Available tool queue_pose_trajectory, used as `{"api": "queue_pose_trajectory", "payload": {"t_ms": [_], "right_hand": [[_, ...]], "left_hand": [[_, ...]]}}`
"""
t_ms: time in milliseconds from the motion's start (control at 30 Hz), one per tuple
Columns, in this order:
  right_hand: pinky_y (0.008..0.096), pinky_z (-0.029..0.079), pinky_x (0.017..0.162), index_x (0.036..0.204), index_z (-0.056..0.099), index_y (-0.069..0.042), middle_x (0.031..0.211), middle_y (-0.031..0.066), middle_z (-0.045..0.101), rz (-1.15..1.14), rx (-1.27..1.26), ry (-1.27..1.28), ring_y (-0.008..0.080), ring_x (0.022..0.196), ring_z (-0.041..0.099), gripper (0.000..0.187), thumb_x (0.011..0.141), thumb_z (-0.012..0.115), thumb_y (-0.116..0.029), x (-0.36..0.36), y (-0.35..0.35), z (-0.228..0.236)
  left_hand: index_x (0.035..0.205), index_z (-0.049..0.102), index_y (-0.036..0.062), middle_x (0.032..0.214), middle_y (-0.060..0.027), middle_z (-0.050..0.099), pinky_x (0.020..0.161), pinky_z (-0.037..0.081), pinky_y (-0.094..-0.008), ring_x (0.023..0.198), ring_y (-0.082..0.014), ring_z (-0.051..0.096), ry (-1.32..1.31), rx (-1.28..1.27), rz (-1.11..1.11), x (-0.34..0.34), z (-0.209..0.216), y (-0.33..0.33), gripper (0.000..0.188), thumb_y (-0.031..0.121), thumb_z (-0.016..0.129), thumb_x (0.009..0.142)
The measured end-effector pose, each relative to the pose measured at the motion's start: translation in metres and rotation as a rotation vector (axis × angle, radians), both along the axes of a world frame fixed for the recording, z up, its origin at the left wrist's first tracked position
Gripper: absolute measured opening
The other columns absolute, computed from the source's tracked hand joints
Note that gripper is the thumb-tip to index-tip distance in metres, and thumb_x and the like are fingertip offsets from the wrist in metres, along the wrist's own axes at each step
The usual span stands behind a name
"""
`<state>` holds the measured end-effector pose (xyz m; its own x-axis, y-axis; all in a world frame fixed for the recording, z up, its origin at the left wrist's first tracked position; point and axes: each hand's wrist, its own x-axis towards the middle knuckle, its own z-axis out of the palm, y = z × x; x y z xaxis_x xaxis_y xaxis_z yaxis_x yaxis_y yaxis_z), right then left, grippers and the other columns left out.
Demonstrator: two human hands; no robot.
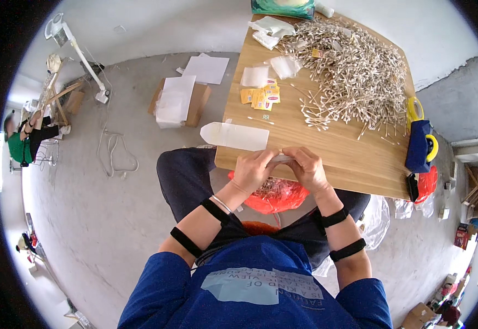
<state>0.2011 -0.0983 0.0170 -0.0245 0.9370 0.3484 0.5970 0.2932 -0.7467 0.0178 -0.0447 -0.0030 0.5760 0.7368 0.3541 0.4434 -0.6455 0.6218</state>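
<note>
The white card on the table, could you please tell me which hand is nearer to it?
Left. The left hand is just below the right end of the white card; the right hand is farther right, beyond the left hand.

From my remote seat I see a blue T-shirt with short sleeves, its front printed with a pale blue-grey panel and lettering. I make out dark trousers, paired black straps banding each arm, and a thin silvery bangle near the left wrist.
</note>
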Motion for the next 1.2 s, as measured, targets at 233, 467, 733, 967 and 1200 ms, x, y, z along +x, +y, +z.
{"api": "queue_pose_trajectory", "payload": {"t_ms": [233, 467, 733, 967, 1200], "right_hand": [[0.0375, 0.054, 0.070, 0.104, 0.064, -0.003, 0.091, 0.0143, 0.067, 0.013, -0.021, 0.016, 0.0323, 0.085, 0.067, 0.026, 0.079, 0.071, -0.001, 0.004, -0.001, -0.001], [0.0324, 0.055, 0.076, 0.106, 0.067, -0.002, 0.098, 0.0142, 0.069, 0.007, 0.079, 0.052, 0.0290, 0.089, 0.068, 0.033, 0.075, 0.073, 0.005, 0.001, 0.002, -0.007], [0.0327, 0.056, 0.077, 0.099, 0.069, -0.001, 0.101, 0.0134, 0.069, -0.003, 0.091, 0.064, 0.0268, 0.091, 0.068, 0.027, 0.074, 0.072, 0.007, -0.001, 0.003, -0.005], [0.0316, 0.055, 0.072, 0.092, 0.069, -0.002, 0.092, 0.0117, 0.068, 0.017, 0.037, 0.128, 0.0251, 0.084, 0.067, 0.021, 0.073, 0.073, 0.007, 0.001, 0.003, -0.004], [0.0311, 0.053, 0.072, 0.090, 0.066, -0.002, 0.089, 0.0097, 0.067, -0.048, -0.058, 0.182, 0.0237, 0.082, 0.066, 0.014, 0.077, 0.073, 0.002, -0.001, 0.002, -0.008]], "left_hand": [[0.101, 0.062, 0.0081, 0.086, -0.0091, 0.068, 0.064, 0.056, -0.0358, 0.079, -0.0277, 0.068, -0.185, 0.076, 0.045, 0.009, 0.017, 0.002, 0.030, 0.007, 0.073, 0.074], [0.099, 0.064, 0.0071, 0.087, -0.0098, 0.069, 0.064, 0.056, -0.0364, 0.078, -0.0278, 0.068, -0.175, -0.003, -0.052, 0.006, 0.007, 0.006, 0.024, 0.006, 0.072, 0.076], [0.099, 0.066, 0.0041, 0.088, -0.0110, 0.071, 0.065, 0.056, -0.0346, 0.079, -0.0268, 0.070, -0.286, -0.157, -0.045, 0.008, 0.011, 0.006, 0.024, 0.008, 0.074, 0.077], [0.097, 0.069, 0.0022, 0.092, -0.0118, 0.072, 0.074, 0.056, -0.0303, 0.087, -0.0219, 0.071, -0.250, -0.349, -0.121, 0.005, 0.020, 0.011, 0.022, 0.006, 0.077, 0.076], [0.092, 0.069, 0.0014, 0.091, -0.0105, 0.073, 0.069, 0.057, -0.0289, 0.084, -0.0171, 0.071, -0.293, -0.433, -0.072, 0.008, 0.014, 0.008, 0.014, 0.007, 0.074, 0.081]]}}
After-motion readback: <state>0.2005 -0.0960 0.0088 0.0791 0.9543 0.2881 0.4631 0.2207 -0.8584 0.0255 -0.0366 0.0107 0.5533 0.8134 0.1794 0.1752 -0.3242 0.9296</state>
